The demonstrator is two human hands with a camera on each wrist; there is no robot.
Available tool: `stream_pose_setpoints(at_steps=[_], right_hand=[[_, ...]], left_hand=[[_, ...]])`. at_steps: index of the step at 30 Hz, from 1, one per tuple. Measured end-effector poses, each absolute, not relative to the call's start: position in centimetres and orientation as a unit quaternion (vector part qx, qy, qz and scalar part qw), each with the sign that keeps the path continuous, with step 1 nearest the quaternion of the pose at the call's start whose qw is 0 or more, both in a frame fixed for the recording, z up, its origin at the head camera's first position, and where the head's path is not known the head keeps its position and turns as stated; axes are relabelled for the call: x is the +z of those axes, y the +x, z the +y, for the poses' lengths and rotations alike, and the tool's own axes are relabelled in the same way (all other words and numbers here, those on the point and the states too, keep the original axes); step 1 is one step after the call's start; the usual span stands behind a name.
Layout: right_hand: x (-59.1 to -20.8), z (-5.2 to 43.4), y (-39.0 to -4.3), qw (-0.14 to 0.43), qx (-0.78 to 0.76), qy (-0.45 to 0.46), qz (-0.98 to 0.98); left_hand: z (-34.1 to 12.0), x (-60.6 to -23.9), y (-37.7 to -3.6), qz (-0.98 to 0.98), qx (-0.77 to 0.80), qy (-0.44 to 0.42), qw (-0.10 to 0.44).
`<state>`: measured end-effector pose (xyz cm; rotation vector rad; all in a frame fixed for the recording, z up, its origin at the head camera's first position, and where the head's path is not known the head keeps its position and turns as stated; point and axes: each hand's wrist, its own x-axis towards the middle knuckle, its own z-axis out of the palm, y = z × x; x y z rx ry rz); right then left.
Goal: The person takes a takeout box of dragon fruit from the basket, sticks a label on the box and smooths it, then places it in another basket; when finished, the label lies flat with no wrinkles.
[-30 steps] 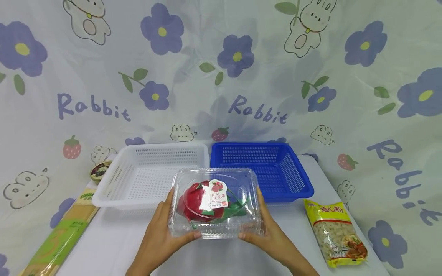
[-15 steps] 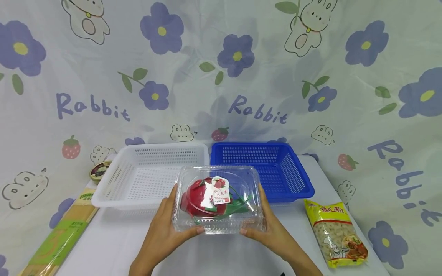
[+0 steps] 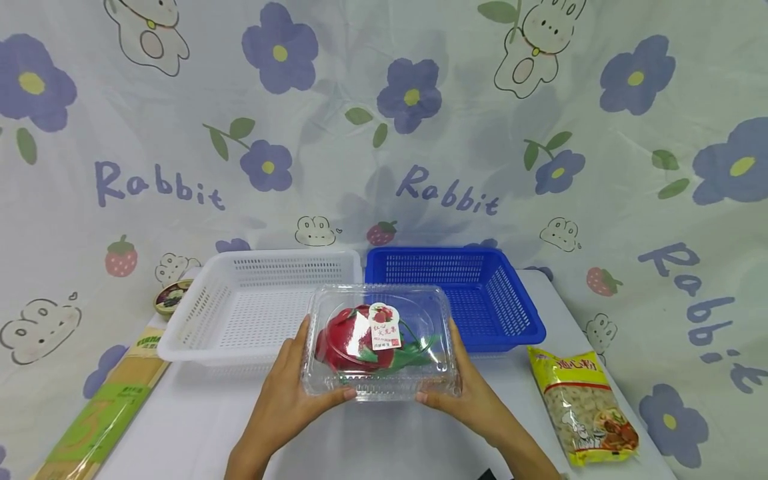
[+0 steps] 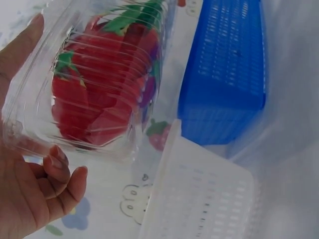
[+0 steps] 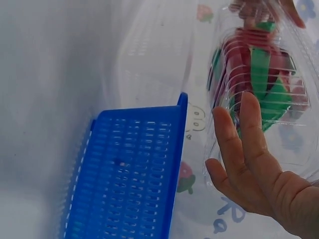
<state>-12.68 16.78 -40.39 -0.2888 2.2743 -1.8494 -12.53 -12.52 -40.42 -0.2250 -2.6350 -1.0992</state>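
Note:
Both hands hold a clear plastic clamshell box (image 3: 381, 383) up in front, raised above the table. Inside it lie red dragon fruit (image 3: 345, 343) with green leaves, and a white label (image 3: 384, 327) sits on the lid. My left hand (image 3: 291, 390) grips the left end, its thumb along the near edge; my right hand (image 3: 471, 393) holds the right end in the same way. In the left wrist view some fingers of the left hand (image 4: 30, 194) curl beneath the box. Fingers of the right hand (image 5: 249, 159) lie along the box's underside in the right wrist view.
Behind the box stand a white basket (image 3: 210, 293) and a blue basket (image 3: 522, 313), side by side. A yellow pasta bag (image 3: 582, 407) lies at the right, a long noodle packet (image 3: 108, 413) at the left. A small round container (image 3: 171, 299) sits beyond that packet.
The box and both hands have moved slightly up and to the right, away from the body. A dark object has come into view at the bottom edge by the right forearm.

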Motion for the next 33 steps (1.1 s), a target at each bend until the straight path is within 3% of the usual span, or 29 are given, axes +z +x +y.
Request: stream_pose_setpoints(at_steps=[33], right_hand=[[-40.2, 17.6, -15.1, 0.091, -0.647, -0.127, 0.746]], left_hand=[[-11.8, -40.4, -15.1, -0.906, -0.397, -0.087, 0.115]])
